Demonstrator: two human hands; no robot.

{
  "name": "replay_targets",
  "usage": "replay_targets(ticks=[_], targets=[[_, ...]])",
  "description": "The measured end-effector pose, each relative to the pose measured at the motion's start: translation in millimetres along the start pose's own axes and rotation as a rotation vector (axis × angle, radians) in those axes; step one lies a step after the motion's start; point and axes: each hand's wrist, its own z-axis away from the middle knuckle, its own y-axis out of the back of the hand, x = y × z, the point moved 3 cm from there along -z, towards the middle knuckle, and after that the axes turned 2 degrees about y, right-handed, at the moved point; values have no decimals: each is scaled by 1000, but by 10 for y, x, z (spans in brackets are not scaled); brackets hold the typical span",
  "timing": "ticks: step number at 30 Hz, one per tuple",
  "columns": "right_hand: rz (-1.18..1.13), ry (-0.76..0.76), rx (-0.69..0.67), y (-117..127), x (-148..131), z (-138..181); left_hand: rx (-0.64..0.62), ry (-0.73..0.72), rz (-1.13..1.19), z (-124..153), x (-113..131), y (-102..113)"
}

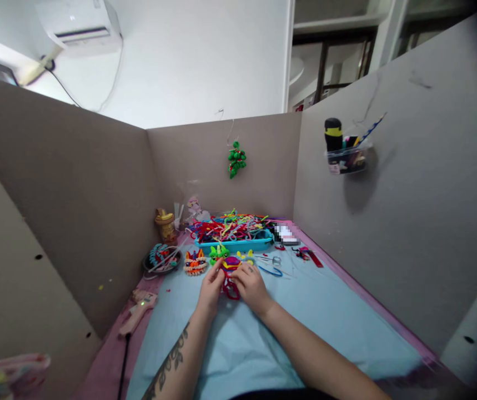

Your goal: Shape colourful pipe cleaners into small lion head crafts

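Observation:
Both my hands meet over a light blue cloth (313, 328) near the back of the table. My left hand (210, 290) and my right hand (251, 286) pinch a small pipe-cleaner figure (230, 268), purple and yellow on top with red loops hanging below. Fingers of both hands are closed on it. Just behind it lie a green pipe-cleaner figure (218, 253), a yellow one (245, 255) and an orange striped one (195, 262). A blue tray (234, 244) heaped with loose coloured pipe cleaners stands behind those.
Grey partition walls enclose the table on three sides. A glue gun (139, 310) lies at the left edge, a dark bowl (161, 261) with teal pieces beside the orange figure. Scissors (272, 265) and red tools lie right of the tray. A clear holder (349, 155) hangs on the right wall.

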Motion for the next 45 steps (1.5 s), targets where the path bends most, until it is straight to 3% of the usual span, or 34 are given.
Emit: replay_targets(ticks=[7,13,20,27,34,45], targets=[[-90,-99,61,11,79,9,-10,-34,11,-46,-48,68],[-314,-321,144,3,161,9,16,-56,11,-46,-106,73],[-501,-533,93,-51,224,24,82,-148,-68,-18,-63,44],[-677,-638,53,-163,287,29,110,-171,-40,-23,-88,59],[-951,-841,10,-222,260,36,149,-191,-47,-7,-108,63],[-978,-881,21,-280,241,61,195,-145,10,8,-76,48]])
